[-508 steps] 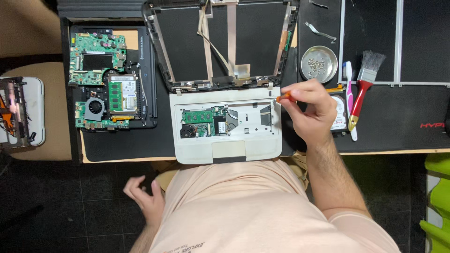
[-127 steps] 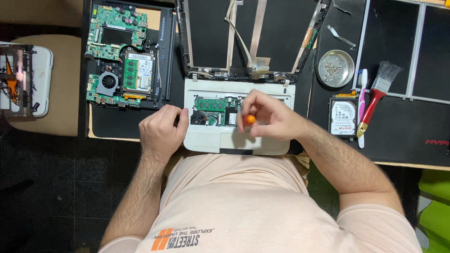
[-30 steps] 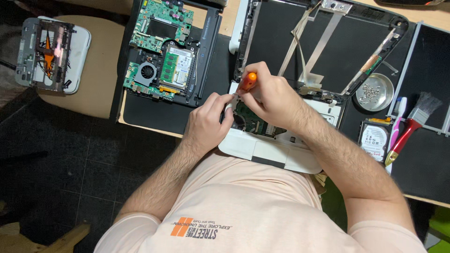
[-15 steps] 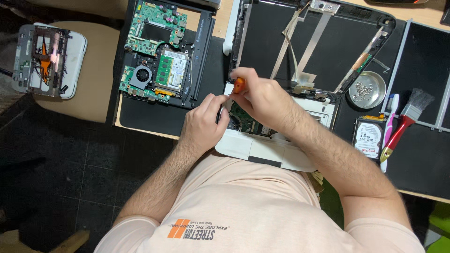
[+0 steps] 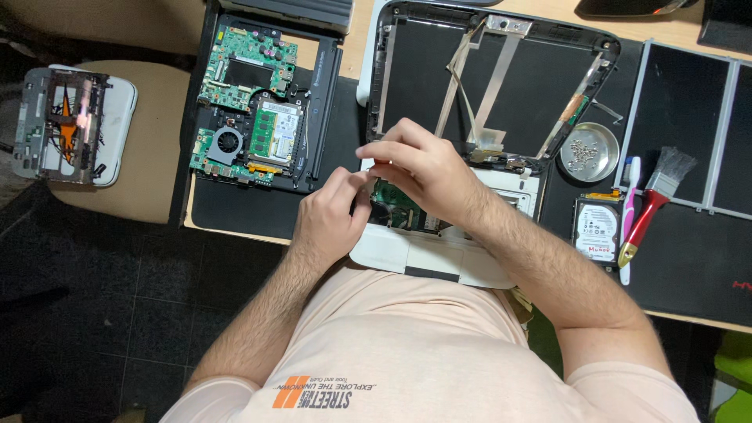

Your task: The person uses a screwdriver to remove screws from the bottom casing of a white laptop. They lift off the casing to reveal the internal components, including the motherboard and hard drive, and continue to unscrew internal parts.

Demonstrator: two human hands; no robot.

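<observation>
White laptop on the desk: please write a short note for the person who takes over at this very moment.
Left hand: at the left edge of the open white laptop base, fingertips together; whether it pinches anything cannot be told.
Right hand: over the base's green board, fingers curled; no tool shows in it.
Lid shell stands open, with no screen in it and ribbon cables bare.
Round dish holds loose screws, to the right; hard drive and red-handled brush beside it.
Second board lies to the left.
Left: the board is still in the base.
</observation>
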